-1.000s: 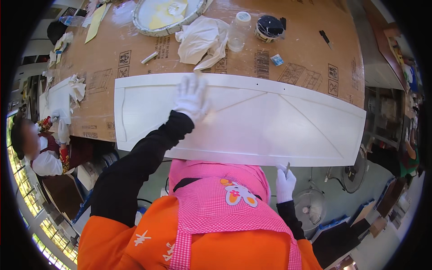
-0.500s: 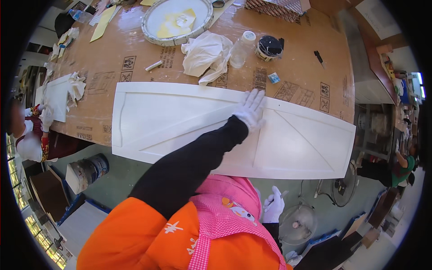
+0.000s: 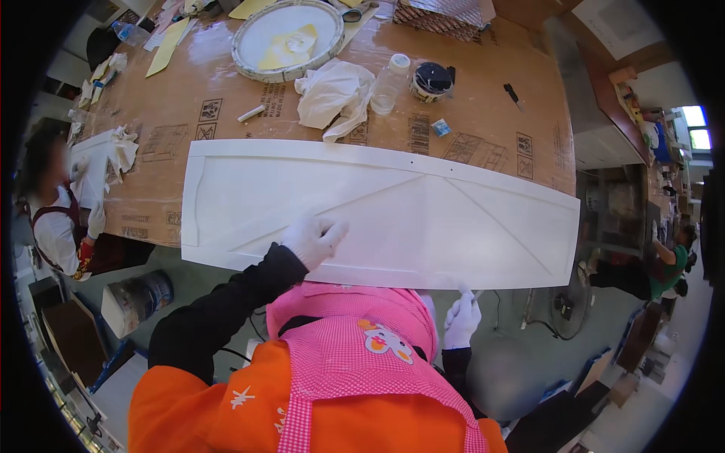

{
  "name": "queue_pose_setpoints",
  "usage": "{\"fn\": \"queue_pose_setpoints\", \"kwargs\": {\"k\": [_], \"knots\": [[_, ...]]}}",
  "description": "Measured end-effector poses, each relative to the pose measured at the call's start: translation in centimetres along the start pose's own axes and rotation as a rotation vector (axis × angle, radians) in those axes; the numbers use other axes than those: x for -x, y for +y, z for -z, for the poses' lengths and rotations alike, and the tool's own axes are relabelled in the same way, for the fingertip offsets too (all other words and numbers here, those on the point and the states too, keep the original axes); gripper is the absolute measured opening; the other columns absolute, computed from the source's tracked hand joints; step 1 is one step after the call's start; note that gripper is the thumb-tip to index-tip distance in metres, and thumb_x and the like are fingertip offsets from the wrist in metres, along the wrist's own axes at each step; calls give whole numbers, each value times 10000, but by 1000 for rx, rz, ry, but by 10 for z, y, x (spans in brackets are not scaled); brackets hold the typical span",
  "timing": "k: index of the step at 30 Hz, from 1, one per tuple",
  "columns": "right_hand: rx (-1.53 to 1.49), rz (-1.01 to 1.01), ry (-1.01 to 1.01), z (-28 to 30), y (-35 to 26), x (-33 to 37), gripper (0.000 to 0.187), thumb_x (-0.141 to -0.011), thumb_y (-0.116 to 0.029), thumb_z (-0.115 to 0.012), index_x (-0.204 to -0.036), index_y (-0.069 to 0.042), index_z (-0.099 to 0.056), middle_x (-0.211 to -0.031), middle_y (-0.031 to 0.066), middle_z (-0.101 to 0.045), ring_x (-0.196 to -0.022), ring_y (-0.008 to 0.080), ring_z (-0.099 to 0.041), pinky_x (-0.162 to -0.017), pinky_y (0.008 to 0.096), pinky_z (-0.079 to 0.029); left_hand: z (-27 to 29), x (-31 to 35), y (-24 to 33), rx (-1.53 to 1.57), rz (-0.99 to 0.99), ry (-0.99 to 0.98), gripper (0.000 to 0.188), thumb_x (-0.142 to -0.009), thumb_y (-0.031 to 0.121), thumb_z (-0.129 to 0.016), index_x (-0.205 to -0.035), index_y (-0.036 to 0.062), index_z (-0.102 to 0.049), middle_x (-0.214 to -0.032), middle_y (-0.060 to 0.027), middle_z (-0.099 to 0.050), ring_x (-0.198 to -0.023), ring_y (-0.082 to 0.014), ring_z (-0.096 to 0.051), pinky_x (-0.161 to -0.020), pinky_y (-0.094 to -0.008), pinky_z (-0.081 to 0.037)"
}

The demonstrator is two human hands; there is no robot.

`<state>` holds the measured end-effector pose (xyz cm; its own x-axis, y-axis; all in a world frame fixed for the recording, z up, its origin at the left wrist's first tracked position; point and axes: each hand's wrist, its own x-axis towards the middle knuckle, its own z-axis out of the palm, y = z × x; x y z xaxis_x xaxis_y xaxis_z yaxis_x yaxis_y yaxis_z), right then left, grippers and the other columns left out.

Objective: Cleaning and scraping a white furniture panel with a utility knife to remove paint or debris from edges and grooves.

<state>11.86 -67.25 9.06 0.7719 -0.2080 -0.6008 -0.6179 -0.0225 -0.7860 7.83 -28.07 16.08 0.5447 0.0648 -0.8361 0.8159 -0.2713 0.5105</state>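
Note:
A long white panel (image 3: 362, 226) with raised diagonal strips lies along the near edge of the table. My left hand (image 3: 315, 240), in a white glove, is over the panel's near left part, its fingers loosely curled with nothing visible in them. Beside the panel's near edge, right of my apron, is my gloved right hand (image 3: 461, 320). Its fingers are closed round something thin and small that sticks out at the fingertips; I cannot make out its kind.
Behind the panel are crumpled white paper (image 3: 332, 98), a clear bottle (image 3: 389, 84), a dark-lidded jar (image 3: 432, 81), a blue packet (image 3: 441, 127), a black-handled tool (image 3: 513, 96) and a round white lid (image 3: 287, 41). A co-worker (image 3: 57, 200) stands left, near a bucket (image 3: 136, 300).
My left hand has lifted from flat on the panel's far middle, come nearer and left, and curled its fingers. My right hand has risen slightly to the panel's near edge.

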Motion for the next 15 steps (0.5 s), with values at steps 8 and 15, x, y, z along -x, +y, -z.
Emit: {"fn": "queue_pose_setpoints", "kwargs": {"k": [8,15], "knots": [[121,69,-174,37,10,-11,340,-1067,-192,-517,-1311,35,-586,-599,-67,-414,-427,28,-349,-367,231,-269,-76,-190,92,-754,-456,756,941,-942,600,-539,-1553,-70,-290,-1645,-310,-204,-1537,-472,-176,-1257,-549,-137],[30,-70,-7,114,2,-35,357,-1072,-247,-517,-1327,-7,-586,-599,-56,-394,-414,50,-352,-361,249,-258,-148,-220,135,-946,-597,725,916,-919,601,-546,-1589,28,-297,-1691,-221,-160,-1570,-407,-108,-1267,-546,-59]]}}
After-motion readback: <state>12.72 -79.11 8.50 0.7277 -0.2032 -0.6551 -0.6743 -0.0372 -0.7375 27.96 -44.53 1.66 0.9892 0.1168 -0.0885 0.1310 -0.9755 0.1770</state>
